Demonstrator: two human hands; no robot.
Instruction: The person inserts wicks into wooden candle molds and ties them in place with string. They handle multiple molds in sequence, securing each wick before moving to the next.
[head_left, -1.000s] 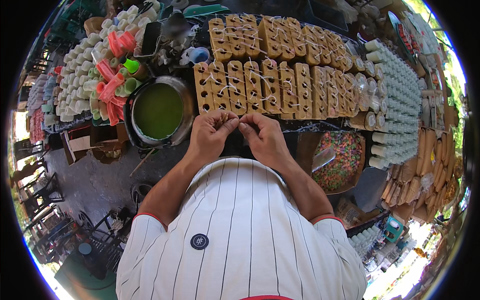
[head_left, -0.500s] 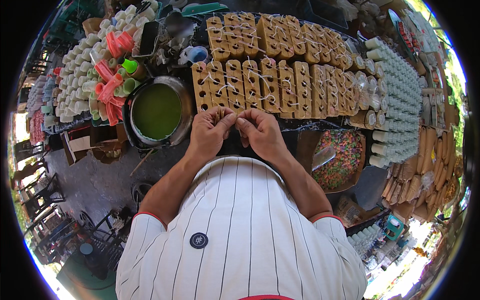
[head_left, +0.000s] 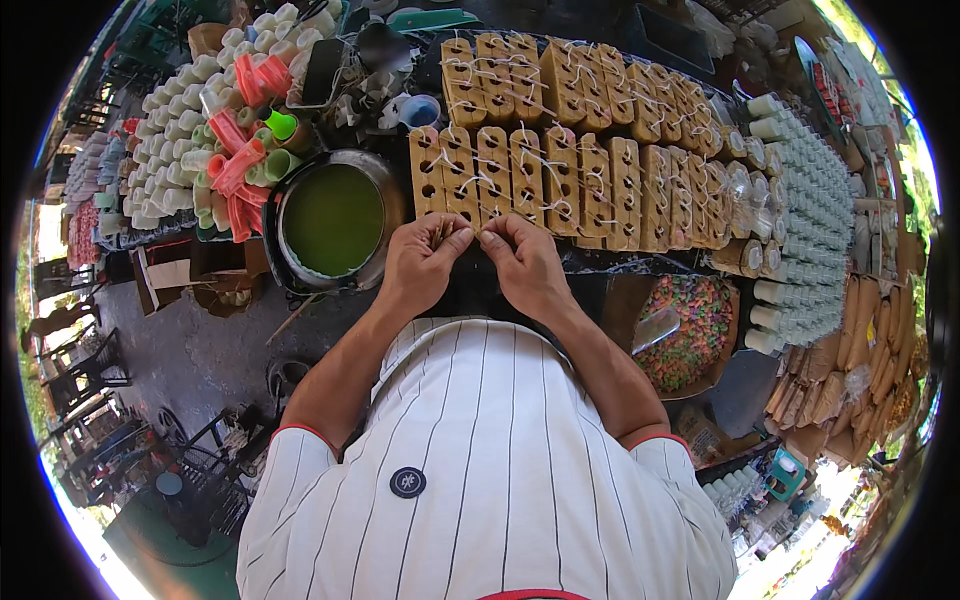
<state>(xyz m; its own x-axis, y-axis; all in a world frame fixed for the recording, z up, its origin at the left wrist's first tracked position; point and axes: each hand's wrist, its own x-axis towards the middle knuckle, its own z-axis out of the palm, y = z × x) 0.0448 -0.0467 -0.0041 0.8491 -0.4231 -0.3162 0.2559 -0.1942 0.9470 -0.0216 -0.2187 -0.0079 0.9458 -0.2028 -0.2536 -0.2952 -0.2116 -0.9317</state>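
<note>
My left hand [head_left: 424,268] is closed, with several small, thin brownish pieces showing between its curled fingers. Beside it, my right hand [head_left: 523,266] has thumb and forefinger pinched together; whatever lies between them is too small to make out. The fingertips of both hands face each other with a narrow gap. Just beyond them stand tan blocks [head_left: 625,195] in two rows, with round holes and white strings across their tops. Close by on the left of my left hand is a large metal pot [head_left: 393,205] of green liquid [head_left: 333,220].
Pale cups [head_left: 165,150] crowd the far left, with pink-red tube-like pieces [head_left: 232,170] and a bright green bottle top [head_left: 281,124] nearby. Rows of whitish cylinders [head_left: 805,230] stand at right. A cardboard box [head_left: 737,345] holds colourful small bits and a clear scoop [head_left: 656,330].
My fingertips, touching or nearly so before, are now slightly farther apart. The blocks, pot and box appear shifted to the right in the view.
</note>
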